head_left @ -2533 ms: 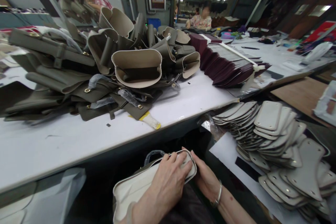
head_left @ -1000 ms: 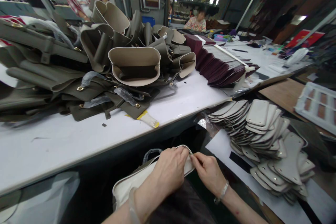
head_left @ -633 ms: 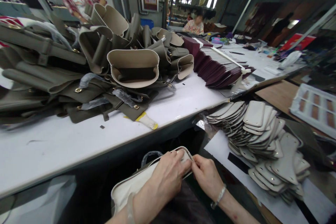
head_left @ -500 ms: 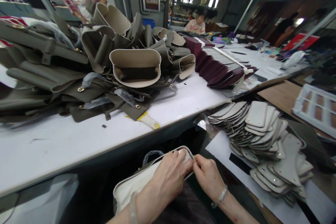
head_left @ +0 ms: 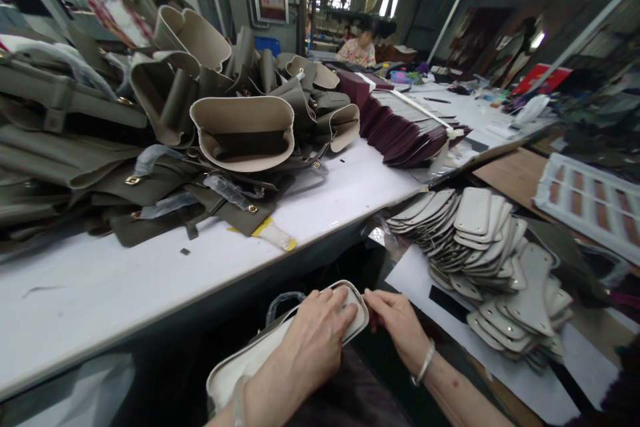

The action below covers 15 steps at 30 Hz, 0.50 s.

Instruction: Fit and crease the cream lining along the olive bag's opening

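Observation:
Below the table edge I hold a cream leather bag piece (head_left: 235, 370) with a dark rim on my lap. My left hand (head_left: 313, 343) lies over its rounded far end, fingers curled on the top face. My right hand (head_left: 397, 327), with a bracelet on the wrist, pinches the same end's edge from the right. To the right lies a fanned pile of grey-beige cut panels (head_left: 480, 240) with small holes at their corners.
A white worktable (head_left: 120, 280) carries a heap of olive-grey half-made bags (head_left: 150, 147) and a fan of maroon leather pieces (head_left: 405, 127). A white tray (head_left: 585, 203) sits far right. Two other people work at the back.
The view has swung slightly right and down. My hands stay at the bag piece's end; the left fingers have flattened over it and the right keeps pinching the edge.

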Each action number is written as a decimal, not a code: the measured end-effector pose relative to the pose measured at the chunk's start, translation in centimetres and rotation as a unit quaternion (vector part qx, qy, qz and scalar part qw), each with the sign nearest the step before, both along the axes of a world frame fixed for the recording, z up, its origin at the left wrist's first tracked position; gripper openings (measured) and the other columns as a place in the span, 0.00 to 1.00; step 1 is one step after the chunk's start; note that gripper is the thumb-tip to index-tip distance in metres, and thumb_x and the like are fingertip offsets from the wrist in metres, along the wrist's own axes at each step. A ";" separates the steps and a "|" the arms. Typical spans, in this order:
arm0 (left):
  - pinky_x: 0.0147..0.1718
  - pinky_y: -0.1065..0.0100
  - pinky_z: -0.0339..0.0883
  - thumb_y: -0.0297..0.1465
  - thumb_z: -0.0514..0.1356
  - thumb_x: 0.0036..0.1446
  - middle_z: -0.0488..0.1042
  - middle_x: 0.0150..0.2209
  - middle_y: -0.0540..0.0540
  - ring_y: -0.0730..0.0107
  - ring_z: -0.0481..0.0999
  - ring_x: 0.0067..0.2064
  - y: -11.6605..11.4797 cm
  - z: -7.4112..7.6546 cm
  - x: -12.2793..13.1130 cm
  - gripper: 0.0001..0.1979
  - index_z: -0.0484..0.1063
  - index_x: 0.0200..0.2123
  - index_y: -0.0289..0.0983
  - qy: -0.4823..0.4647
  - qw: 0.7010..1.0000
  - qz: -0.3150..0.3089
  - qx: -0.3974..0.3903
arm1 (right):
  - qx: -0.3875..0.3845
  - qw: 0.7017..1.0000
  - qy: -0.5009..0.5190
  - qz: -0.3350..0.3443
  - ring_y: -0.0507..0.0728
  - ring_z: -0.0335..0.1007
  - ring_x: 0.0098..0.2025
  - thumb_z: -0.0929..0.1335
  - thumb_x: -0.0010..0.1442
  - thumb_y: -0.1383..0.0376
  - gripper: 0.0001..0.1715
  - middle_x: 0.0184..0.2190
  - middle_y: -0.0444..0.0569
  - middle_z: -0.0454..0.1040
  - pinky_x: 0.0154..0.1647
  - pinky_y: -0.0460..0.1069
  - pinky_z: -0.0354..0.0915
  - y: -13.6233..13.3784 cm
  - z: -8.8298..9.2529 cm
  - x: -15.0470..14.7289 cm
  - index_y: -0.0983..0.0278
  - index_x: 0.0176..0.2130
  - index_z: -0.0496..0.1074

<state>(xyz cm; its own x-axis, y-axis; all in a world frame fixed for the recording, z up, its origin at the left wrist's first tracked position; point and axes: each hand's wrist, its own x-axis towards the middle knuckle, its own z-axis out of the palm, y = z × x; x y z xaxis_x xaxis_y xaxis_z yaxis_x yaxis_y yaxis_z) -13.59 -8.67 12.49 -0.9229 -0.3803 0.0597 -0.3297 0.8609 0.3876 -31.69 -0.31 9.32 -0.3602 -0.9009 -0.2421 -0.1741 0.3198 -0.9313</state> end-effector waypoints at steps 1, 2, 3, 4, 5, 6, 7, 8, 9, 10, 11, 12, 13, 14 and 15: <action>0.44 0.50 0.71 0.27 0.54 0.53 0.69 0.52 0.43 0.55 0.71 0.46 0.0 -0.1 0.0 0.17 0.68 0.48 0.39 0.002 1.000 0.002 0.002 | 0.004 0.999 -0.046 -0.015 0.52 0.56 0.23 0.68 0.57 0.39 0.34 0.19 0.43 0.61 0.24 0.48 0.54 -0.3 -0.4 0.0 0.65 0.23 0.63; 0.44 0.50 0.71 0.26 0.54 0.53 0.68 0.52 0.43 0.55 0.71 0.47 0.1 -0.2 0.0 0.18 0.67 0.48 0.39 0.006 1.000 0.005 0.003 | 0.010 0.996 -0.090 -0.025 0.51 0.56 0.22 0.71 0.53 0.38 0.34 0.20 0.42 0.61 0.22 0.47 0.54 -0.7 -0.6 0.0 0.65 0.25 0.63; 0.45 0.50 0.71 0.26 0.54 0.53 0.68 0.52 0.43 0.55 0.70 0.47 0.1 -0.3 0.0 0.18 0.67 0.49 0.39 0.010 1.000 0.008 0.002 | 0.019 0.991 -0.129 -0.032 0.50 0.55 0.22 0.73 0.50 0.39 0.34 0.20 0.41 0.61 0.21 0.46 0.53 -0.9 -0.7 0.0 0.64 0.26 0.61; 0.45 0.50 0.71 0.26 0.54 0.54 0.68 0.53 0.44 0.55 0.70 0.48 0.2 -0.3 0.1 0.18 0.67 0.49 0.39 0.014 1.000 0.012 0.002 | 0.029 0.985 -0.166 -0.033 0.49 0.56 0.22 0.74 0.49 0.40 0.34 0.20 0.40 0.61 0.21 0.45 0.53 -1.1 -0.7 0.0 0.64 0.28 0.60; 0.46 0.49 0.71 0.26 0.53 0.55 0.68 0.53 0.44 0.54 0.70 0.48 0.3 -0.4 0.1 0.18 0.67 0.50 0.39 0.019 1.000 0.017 0.003 | 0.038 0.979 -0.199 -0.030 0.49 0.57 0.22 0.75 0.48 0.41 0.34 0.21 0.39 0.61 0.21 0.45 0.54 -1.3 -0.6 0.1 0.64 0.30 0.59; 0.47 0.49 0.70 0.26 0.53 0.55 0.68 0.54 0.43 0.54 0.70 0.49 0.4 -0.4 0.2 0.18 0.67 0.50 0.39 0.023 1.000 0.020 0.006 | 0.046 0.973 -0.226 -0.023 0.49 0.58 0.23 0.76 0.49 0.42 0.34 0.22 0.39 0.62 0.22 0.44 0.55 -1.4 -0.5 0.1 0.64 0.31 0.59; 0.47 0.49 0.70 0.26 0.53 0.56 0.68 0.54 0.43 0.54 0.69 0.49 0.4 -0.4 0.3 0.18 0.67 0.50 0.39 0.025 0.999 0.023 0.011 | 0.054 0.968 -0.243 -0.015 0.49 0.59 0.24 0.76 0.49 0.43 0.34 0.24 0.39 0.63 0.23 0.44 0.56 -1.4 -0.3 0.0 0.64 0.33 0.60; 0.48 0.49 0.70 0.27 0.53 0.56 0.68 0.55 0.44 0.54 0.69 0.49 0.5 -0.4 0.4 0.18 0.67 0.50 0.39 0.027 0.999 0.026 0.017 | 0.059 0.966 -0.253 -0.007 0.48 0.59 0.25 0.76 0.50 0.44 0.33 0.24 0.40 0.63 0.24 0.43 0.57 -1.5 -0.2 0.0 0.64 0.35 0.60; 0.48 0.49 0.70 0.26 0.53 0.56 0.68 0.55 0.44 0.54 0.69 0.50 0.6 -0.5 0.5 0.18 0.67 0.50 0.39 0.028 0.999 0.030 0.022 | 0.061 0.964 -0.258 0.002 0.48 0.59 0.25 0.76 0.50 0.45 0.33 0.25 0.40 0.63 0.24 0.43 0.57 -1.5 -0.1 -0.1 0.65 0.36 0.61; 0.50 0.49 0.69 0.26 0.53 0.56 0.68 0.56 0.44 0.54 0.69 0.50 0.7 -0.5 0.6 0.19 0.67 0.51 0.38 0.030 0.999 0.034 0.025 | 0.065 0.963 -0.262 0.011 0.48 0.59 0.25 0.76 0.50 0.45 0.33 0.25 0.40 0.63 0.23 0.43 0.57 -1.6 -0.1 -0.2 0.65 0.37 0.61; 0.52 0.50 0.68 0.26 0.52 0.57 0.67 0.58 0.43 0.55 0.69 0.51 0.8 -0.6 0.7 0.20 0.67 0.53 0.37 0.032 0.998 0.039 0.027 | 0.070 0.962 -0.264 0.020 0.47 0.59 0.25 0.77 0.51 0.46 0.33 0.25 0.39 0.63 0.23 0.42 0.56 -1.6 -0.1 -0.4 0.65 0.38 0.61; 0.53 0.51 0.67 0.26 0.51 0.58 0.67 0.59 0.43 0.55 0.69 0.53 0.8 -0.7 0.9 0.20 0.67 0.54 0.36 0.035 0.998 0.044 0.029 | 0.076 0.961 -0.265 0.030 0.47 0.59 0.25 0.77 0.51 0.46 0.33 0.25 0.39 0.63 0.22 0.42 0.56 -1.7 -0.2 -0.6 0.65 0.38 0.61; 0.55 0.52 0.66 0.25 0.50 0.60 0.66 0.60 0.43 0.56 0.68 0.54 0.9 -0.8 1.0 0.21 0.66 0.56 0.34 0.038 0.998 0.049 0.033 | 0.083 0.959 -0.267 0.042 0.47 0.59 0.25 0.76 0.51 0.47 0.32 0.26 0.40 0.63 0.21 0.42 0.56 -1.8 -0.3 -0.8 0.65 0.39 0.61; 0.57 0.53 0.65 0.25 0.48 0.61 0.66 0.61 0.44 0.56 0.68 0.54 0.9 -0.9 1.2 0.21 0.66 0.56 0.33 0.040 0.997 0.052 0.040 | 0.092 0.957 -0.270 0.054 0.48 0.59 0.25 0.76 0.52 0.48 0.32 0.26 0.40 0.63 0.21 0.42 0.56 -1.9 -0.4 -1.0 0.65 0.39 0.61; 0.57 0.53 0.65 0.25 0.47 0.62 0.65 0.62 0.45 0.57 0.69 0.55 0.9 -0.9 1.4 0.21 0.67 0.56 0.34 0.041 0.996 0.055 0.051 | 0.100 0.954 -0.273 0.066 0.48 0.59 0.25 0.76 0.53 0.48 0.31 0.26 0.40 0.63 0.21 0.42 0.56 -2.1 -0.5 -1.2 0.65 0.40 0.61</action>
<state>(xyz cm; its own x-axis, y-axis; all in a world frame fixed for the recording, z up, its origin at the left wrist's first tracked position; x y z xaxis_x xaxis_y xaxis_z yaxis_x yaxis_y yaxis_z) -12.19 -7.81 11.56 -0.8687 -0.4871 0.0894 -0.3835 0.7759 0.5009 -32.93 -2.37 8.87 -0.0174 -0.8454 -0.5338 0.2687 0.5103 -0.8170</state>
